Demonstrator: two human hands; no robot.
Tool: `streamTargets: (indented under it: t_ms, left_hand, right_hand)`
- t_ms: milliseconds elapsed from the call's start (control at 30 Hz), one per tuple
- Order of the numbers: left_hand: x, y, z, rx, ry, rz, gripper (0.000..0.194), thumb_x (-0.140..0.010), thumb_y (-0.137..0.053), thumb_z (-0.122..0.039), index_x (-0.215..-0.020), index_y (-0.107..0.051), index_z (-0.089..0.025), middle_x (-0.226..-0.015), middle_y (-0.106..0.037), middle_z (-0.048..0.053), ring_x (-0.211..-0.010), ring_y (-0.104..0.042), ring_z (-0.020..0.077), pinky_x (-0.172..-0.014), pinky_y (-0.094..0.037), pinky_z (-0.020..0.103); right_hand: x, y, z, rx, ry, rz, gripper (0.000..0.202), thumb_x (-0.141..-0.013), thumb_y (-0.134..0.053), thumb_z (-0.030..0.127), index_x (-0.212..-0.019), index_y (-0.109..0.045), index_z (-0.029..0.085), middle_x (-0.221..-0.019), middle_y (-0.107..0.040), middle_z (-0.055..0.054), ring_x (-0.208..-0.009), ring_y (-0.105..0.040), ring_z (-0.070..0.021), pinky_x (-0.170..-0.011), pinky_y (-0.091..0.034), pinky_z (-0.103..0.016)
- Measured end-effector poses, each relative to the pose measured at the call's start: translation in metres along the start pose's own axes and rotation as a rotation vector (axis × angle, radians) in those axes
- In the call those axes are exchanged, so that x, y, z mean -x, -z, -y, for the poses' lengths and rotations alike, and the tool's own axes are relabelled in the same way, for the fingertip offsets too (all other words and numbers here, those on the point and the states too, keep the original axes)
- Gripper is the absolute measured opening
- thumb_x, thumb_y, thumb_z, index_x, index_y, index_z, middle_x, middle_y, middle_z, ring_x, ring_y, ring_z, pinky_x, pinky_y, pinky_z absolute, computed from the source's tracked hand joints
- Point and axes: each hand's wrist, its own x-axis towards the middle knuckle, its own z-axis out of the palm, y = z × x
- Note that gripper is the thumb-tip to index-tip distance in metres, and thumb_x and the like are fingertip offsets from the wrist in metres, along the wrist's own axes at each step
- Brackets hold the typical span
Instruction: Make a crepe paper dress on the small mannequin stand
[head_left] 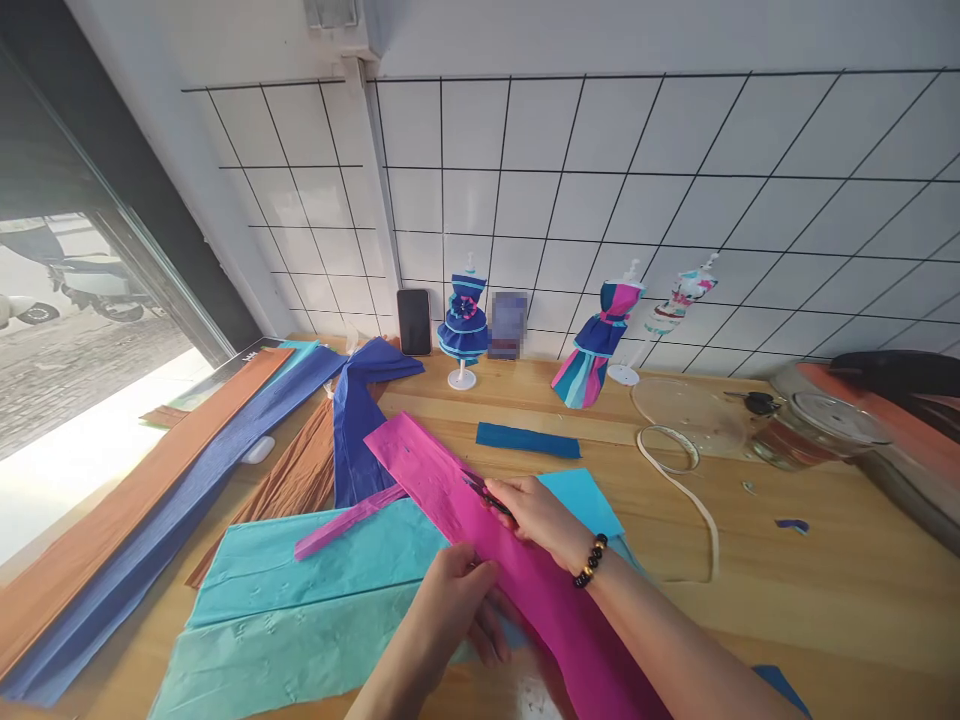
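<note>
A long magenta sheet (427,460) runs diagonally from the middle of the table toward me. My right hand (525,505) is closed around the dark handles of scissors (499,500), whose blades lie at the sheet's upper right edge. Lower down, my left hand (465,585) pinches the sheet's left edge, its lower fingers partly beneath it. A narrow magenta strip (337,527) rests on turquoise sheets (300,560) to the left. Light blue paper (581,495) shows beyond my right hand.
Long orange (165,470) and blue strips (187,500) cover the left side. Behind stand a phone (415,322) and small dress forms (463,325). A dark blue strip (529,440), pale tape (694,500) and a glass jar (802,435) lie further right.
</note>
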Motion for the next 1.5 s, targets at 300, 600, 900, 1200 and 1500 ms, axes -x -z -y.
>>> streamTargets:
  t_ms: [300,600,900,1200,1500]
  left_hand:
    - [0.000,0.003,0.005,0.065,-0.167,0.083,0.029,-0.071,-0.057,-0.042,-0.068,-0.044,-0.017,-0.060,-0.065,0.003,-0.034,-0.055,0.0103,-0.029,-0.035,0.017]
    - [-0.004,0.004,0.006,0.011,-0.374,0.009,0.026,-0.073,-0.064,-0.039,-0.069,-0.056,-0.014,-0.060,-0.063,0.004,-0.055,-0.059,0.0146,-0.048,-0.046,0.023]
    - [0.003,-0.015,0.000,0.260,-0.379,-0.023,0.031,-0.066,-0.069,-0.032,-0.091,-0.062,-0.015,-0.078,-0.066,0.005,-0.073,-0.062,0.0213,-0.065,-0.049,0.032]
    - [0.017,-0.034,-0.008,0.147,-0.370,0.191,0.027,-0.075,-0.064,-0.028,-0.099,-0.057,-0.019,-0.061,-0.055,-0.003,-0.056,-0.050,0.0101,-0.055,-0.040,0.023]
    - [0.009,-0.053,-0.038,0.180,-0.363,0.096,0.037,-0.076,-0.063,-0.031,-0.108,-0.056,-0.014,-0.092,-0.068,0.012,-0.083,-0.064,0.0237,-0.073,-0.050,0.034]
  right_hand:
    - [0.049,0.085,-0.025,0.088,0.116,-0.326,0.038,-0.081,-0.041,0.053,-0.074,-0.055,0.018,-0.052,-0.041,0.005,-0.042,-0.036,-0.0082,-0.039,-0.025,-0.020]
    - [0.121,0.185,-0.123,0.855,-0.112,-0.867,0.047,-0.084,-0.032,0.046,-0.110,-0.054,0.013,-0.091,-0.068,-0.015,-0.081,-0.063,-0.0305,-0.064,-0.047,-0.037]
    - [0.129,0.189,-0.159,1.254,-0.155,-0.898,0.040,-0.089,-0.031,0.033,-0.111,-0.056,0.010,-0.083,-0.063,-0.017,-0.076,-0.062,-0.0324,-0.060,-0.047,-0.041]
    - [0.143,0.074,-0.080,0.219,0.249,-0.317,0.038,-0.084,-0.049,0.042,-0.117,-0.052,0.023,-0.113,-0.060,-0.007,-0.102,-0.056,-0.0216,-0.087,-0.045,-0.032]
    - [0.127,0.018,-0.084,0.148,0.112,-0.111,0.025,-0.076,-0.053,0.024,-0.058,-0.037,0.019,-0.055,-0.030,0.007,-0.052,-0.029,-0.0083,-0.045,-0.022,-0.020]
